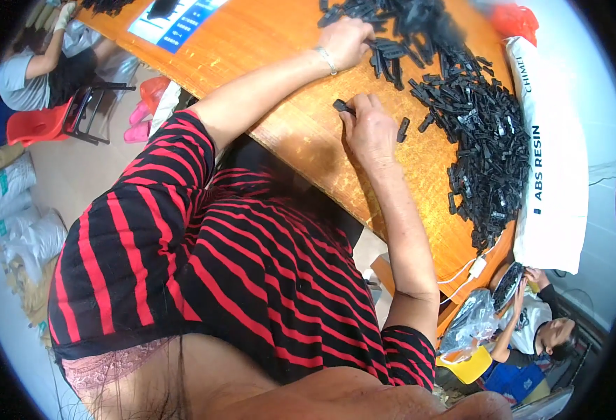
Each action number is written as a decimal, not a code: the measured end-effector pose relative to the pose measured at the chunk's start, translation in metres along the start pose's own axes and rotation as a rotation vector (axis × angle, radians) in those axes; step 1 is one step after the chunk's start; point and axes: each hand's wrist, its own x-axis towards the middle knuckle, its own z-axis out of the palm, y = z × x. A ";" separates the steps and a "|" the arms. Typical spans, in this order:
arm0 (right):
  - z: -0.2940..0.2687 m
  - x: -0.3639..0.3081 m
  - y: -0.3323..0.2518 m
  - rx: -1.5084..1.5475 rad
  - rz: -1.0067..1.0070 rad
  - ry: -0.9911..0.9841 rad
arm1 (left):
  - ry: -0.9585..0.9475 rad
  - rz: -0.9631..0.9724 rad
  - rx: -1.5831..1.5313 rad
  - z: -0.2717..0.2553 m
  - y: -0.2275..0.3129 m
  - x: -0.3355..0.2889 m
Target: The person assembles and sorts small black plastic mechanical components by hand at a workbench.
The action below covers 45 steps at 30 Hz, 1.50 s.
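Orange-brown wood grain marks your worktop (301, 140), and white sacks (14, 203) stand on the room's floor (101, 178) at far left. A white bag (554, 168) borders the main heap of black plastic parts (488, 157); its contents are hidden, as are those of the red plastic bag (514, 24) behind. At lower right, a co-worker (539, 329) handles a round container (521, 285) of dark pieces, too small to identify. Your right grip (372, 134) pinches one black plastic piece (341, 106) over the worktop, with a loose piece (402, 130) lying beside that hand. Your left grip (344, 43) is at the smaller pile (389, 61); its fingertips are partly hidden, so I cannot tell whether it grasps anything. Above, the parts blur and run out of view.
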 end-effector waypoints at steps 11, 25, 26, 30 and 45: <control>-0.010 0.033 0.024 0.367 0.266 0.315 | -0.058 -0.201 -0.608 -0.055 -0.005 -0.052; 0.006 -0.004 0.013 1.140 0.617 0.008 | -0.554 -0.433 -1.055 -0.075 0.009 -0.094; 0.009 -0.006 0.014 1.150 0.655 -0.018 | -0.536 -0.436 -0.970 -0.070 0.012 -0.095; 0.016 -0.006 0.015 1.092 0.687 -0.013 | -0.449 -0.432 -0.754 -0.061 0.017 -0.099; 0.032 0.002 0.038 0.399 0.526 0.030 | -0.475 -0.407 -0.383 -0.058 0.026 -0.097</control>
